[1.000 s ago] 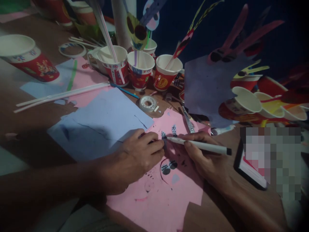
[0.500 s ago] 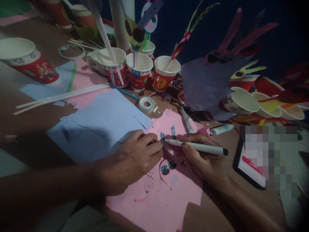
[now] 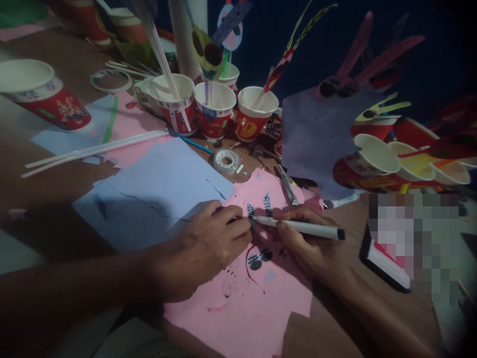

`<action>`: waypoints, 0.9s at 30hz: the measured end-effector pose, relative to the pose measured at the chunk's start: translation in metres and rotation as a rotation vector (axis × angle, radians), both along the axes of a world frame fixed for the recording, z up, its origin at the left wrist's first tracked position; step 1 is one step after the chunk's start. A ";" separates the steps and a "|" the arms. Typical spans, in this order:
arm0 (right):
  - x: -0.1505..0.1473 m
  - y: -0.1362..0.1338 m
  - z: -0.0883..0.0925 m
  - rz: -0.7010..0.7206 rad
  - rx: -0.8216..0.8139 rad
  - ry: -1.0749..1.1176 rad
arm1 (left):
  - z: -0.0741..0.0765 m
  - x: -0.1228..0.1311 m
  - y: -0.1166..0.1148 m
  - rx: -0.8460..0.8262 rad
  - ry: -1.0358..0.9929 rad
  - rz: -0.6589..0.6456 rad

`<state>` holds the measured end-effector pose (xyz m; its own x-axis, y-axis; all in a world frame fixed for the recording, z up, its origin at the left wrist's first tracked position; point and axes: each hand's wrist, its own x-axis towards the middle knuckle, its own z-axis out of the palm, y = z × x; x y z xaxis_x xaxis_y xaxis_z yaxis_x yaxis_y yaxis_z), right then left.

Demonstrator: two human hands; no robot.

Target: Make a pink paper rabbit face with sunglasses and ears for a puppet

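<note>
A brown table (image 3: 74, 54) fills the view, its surface smooth. At six o'clock from the centre lies the pink sheet (image 3: 253, 318), jagged-edged, marked with black ovals and wavy lines. The creased blue sheet (image 3: 167, 174) lies at nine o'clock; a dull purple sheet (image 3: 316, 124) is at two.

The big red-and-white cup (image 3: 55, 104) at ten o'clock bears coloured printing, too blurred to read. A row of smaller printed cups (image 3: 216, 119) runs from eleven to one; their lettering is equally unclear.

The left hand (image 3: 216, 236), at seven o'clock, rests on the paper with fingers curled; whether they pinch anything is hidden. The right hand (image 3: 309, 243), at four, grips the slim white marker (image 3: 316, 228), black-ended, its tip just beside the left fingertips.

Slender white straws (image 3: 100, 147) lie at ten o'clock, metal scissors (image 3: 285, 181) at three, and a round tape roll (image 3: 219, 164) just above the centre, towards eleven.
</note>
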<state>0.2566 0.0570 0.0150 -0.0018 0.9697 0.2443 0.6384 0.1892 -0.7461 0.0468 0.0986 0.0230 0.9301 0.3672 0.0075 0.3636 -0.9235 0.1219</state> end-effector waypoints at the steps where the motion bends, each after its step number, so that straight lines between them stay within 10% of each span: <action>1: 0.000 0.000 0.000 -0.007 -0.004 0.004 | 0.000 0.000 0.000 -0.004 0.004 -0.002; 27: -0.001 -0.001 0.002 -0.063 -0.027 0.057 | -0.005 -0.001 0.000 0.009 -0.021 -0.001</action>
